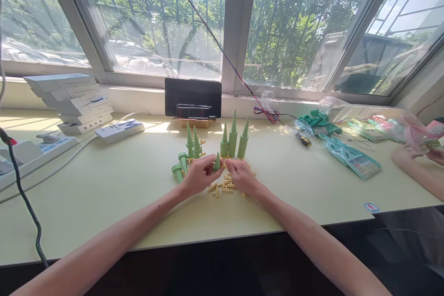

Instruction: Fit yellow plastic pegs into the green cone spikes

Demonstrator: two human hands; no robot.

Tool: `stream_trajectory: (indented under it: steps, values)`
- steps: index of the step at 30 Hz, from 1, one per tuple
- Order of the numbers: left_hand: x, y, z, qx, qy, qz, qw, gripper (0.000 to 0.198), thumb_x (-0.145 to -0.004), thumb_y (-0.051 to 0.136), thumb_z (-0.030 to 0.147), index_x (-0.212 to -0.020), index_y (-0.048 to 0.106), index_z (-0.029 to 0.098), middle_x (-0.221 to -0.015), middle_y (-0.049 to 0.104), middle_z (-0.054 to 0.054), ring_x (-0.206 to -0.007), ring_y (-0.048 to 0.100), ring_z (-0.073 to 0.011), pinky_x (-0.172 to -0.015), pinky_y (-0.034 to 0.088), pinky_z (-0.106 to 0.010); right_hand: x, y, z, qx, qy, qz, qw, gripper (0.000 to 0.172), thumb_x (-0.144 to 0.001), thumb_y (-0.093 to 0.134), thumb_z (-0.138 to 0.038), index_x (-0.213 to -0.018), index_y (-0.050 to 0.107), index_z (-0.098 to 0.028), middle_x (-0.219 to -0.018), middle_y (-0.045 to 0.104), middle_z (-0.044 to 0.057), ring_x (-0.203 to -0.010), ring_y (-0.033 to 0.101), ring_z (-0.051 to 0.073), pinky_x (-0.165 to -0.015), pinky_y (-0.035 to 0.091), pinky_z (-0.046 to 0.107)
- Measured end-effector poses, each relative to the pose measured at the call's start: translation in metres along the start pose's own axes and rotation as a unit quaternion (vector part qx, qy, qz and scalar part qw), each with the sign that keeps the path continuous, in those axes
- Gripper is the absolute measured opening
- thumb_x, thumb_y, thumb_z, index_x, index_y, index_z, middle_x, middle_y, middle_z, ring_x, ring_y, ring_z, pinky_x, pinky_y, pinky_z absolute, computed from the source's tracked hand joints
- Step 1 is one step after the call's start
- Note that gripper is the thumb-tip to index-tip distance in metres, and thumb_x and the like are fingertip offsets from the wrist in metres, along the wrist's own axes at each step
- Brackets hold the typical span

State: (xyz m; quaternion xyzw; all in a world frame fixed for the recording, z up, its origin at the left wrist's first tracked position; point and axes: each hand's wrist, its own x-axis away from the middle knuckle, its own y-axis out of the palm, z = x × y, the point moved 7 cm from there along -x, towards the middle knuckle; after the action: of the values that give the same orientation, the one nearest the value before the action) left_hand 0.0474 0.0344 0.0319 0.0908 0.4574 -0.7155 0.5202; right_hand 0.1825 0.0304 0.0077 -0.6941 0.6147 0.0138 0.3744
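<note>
My left hand is closed round a green plastic spike, its tapered point upward. Close beside it, my right hand is pinched; whatever its fingers hold is hidden, though small yellow parts lie right by the fingertips. Loose yellow pegs are scattered on the table between and under both hands. Beyond the right hand, 3 tall green spikes stand upright. To the left are two standing spikes with collars, and two more, a tilted spike among them, near my left wrist.
A dark tablet leans on a stand at the back. White boxes are stacked at left near a power strip. Green packets, a screwdriver and cables lie at right. Another person's arm rests at the far right.
</note>
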Motion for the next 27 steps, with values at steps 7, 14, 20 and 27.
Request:
stream_trajectory:
  steps: [7,14,20,27]
  values:
    - [-0.001,-0.002,0.006,-0.029,0.026,0.014,0.999,0.007,-0.086,0.063,0.023,-0.082,0.061,0.017,-0.060,0.042,0.006,-0.053,0.036,-0.0077,-0.049,0.034,-0.020,-0.001,0.000,0.000,-0.010,-0.005,0.005,1.000,0.043,-0.101,0.032,-0.040,-0.063,0.025,-0.021,-0.055,0.031,-0.004,-0.053,0.028,0.012,-0.051,0.023,0.028]
    - [-0.001,-0.003,0.009,-0.042,0.044,0.020,0.998,0.012,-0.087,0.063,0.025,-0.078,0.058,0.017,-0.058,0.041,0.006,-0.052,0.036,-0.0078,-0.049,0.034,-0.020,-0.002,0.000,0.001,-0.004,-0.004,0.004,1.000,0.044,-0.101,0.030,-0.043,-0.063,0.024,-0.022,-0.055,0.031,-0.003,-0.053,0.028,0.012,-0.051,0.024,0.028]
    - [-0.001,-0.003,0.011,-0.036,0.056,0.021,0.998,0.022,-0.087,0.062,0.024,-0.070,0.049,0.018,-0.060,0.046,0.005,-0.053,0.038,-0.0080,-0.050,0.034,-0.021,-0.002,-0.001,-0.001,-0.002,0.008,-0.001,1.000,0.044,-0.101,0.030,-0.044,-0.063,0.025,-0.022,-0.056,0.032,-0.003,-0.054,0.029,0.012,-0.051,0.025,0.028]
    - [-0.001,-0.003,0.013,-0.039,0.073,0.026,0.996,0.025,-0.087,0.062,0.022,-0.067,0.047,0.018,-0.059,0.044,0.005,-0.052,0.040,-0.0083,-0.051,0.034,-0.021,-0.002,-0.001,-0.003,-0.005,0.005,0.001,1.000,0.043,-0.100,0.030,-0.042,-0.063,0.024,-0.022,-0.057,0.031,-0.003,-0.054,0.028,0.012,-0.052,0.023,0.027]
